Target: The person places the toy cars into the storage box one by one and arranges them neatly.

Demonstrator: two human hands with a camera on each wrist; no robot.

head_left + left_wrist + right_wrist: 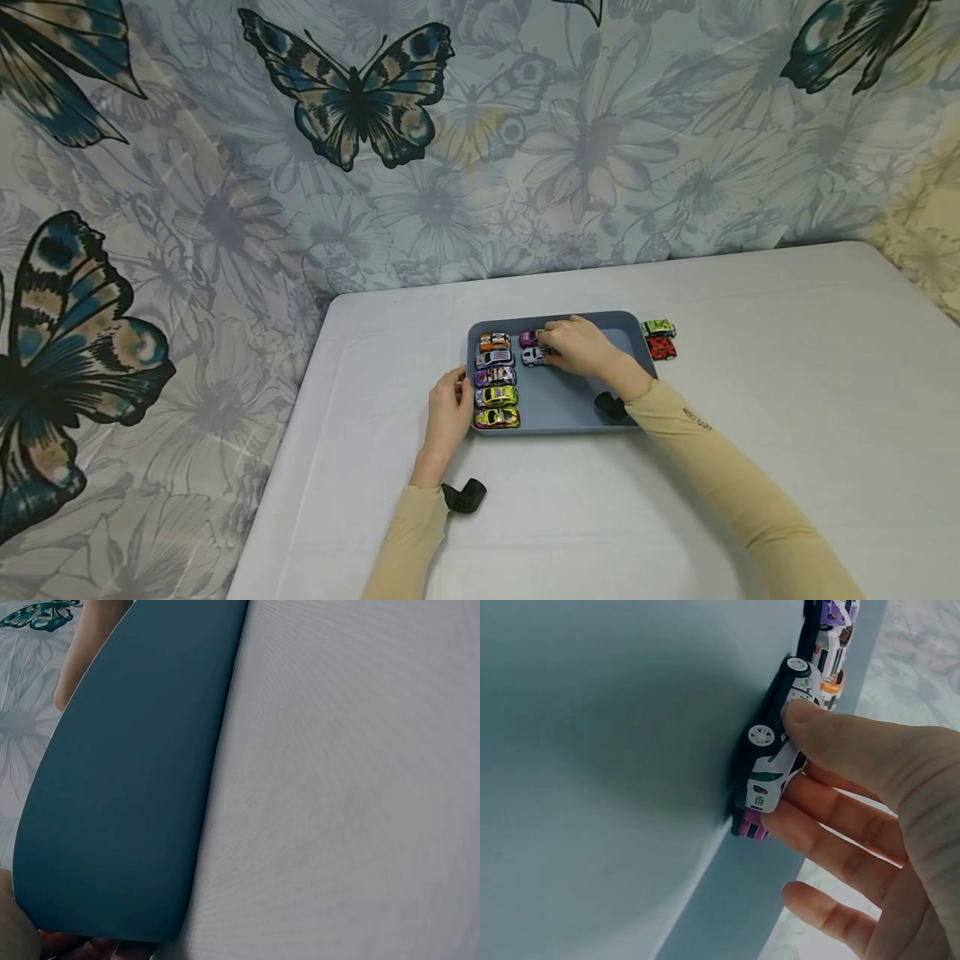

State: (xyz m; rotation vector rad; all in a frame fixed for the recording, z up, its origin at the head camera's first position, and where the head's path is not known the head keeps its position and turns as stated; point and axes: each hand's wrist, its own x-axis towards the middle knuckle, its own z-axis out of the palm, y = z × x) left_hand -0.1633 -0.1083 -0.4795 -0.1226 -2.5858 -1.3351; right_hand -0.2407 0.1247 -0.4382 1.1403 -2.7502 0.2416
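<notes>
My right hand (583,346) pinches a white toy car (534,357) between thumb and fingers, above the floor of the grey-blue tray (570,408). Up close in the right wrist view, the white toy car (776,742) shows its wheels, with the thumb on its side. Just behind it sits a purple toy car (529,337), partly covered by the hand. At the tray's left edge my left hand (450,406) grips the rim, its fingers and thumb around it. The tray wall (127,780) fills much of the left wrist view.
Along the tray's left side stands a column of toy cars, from an orange one (495,342) down to a yellow one (497,417). Outside the right rim lie a green car (660,328) and a red car (662,348). Beneath is a white-covered table (375,375); a patterned wall stands behind.
</notes>
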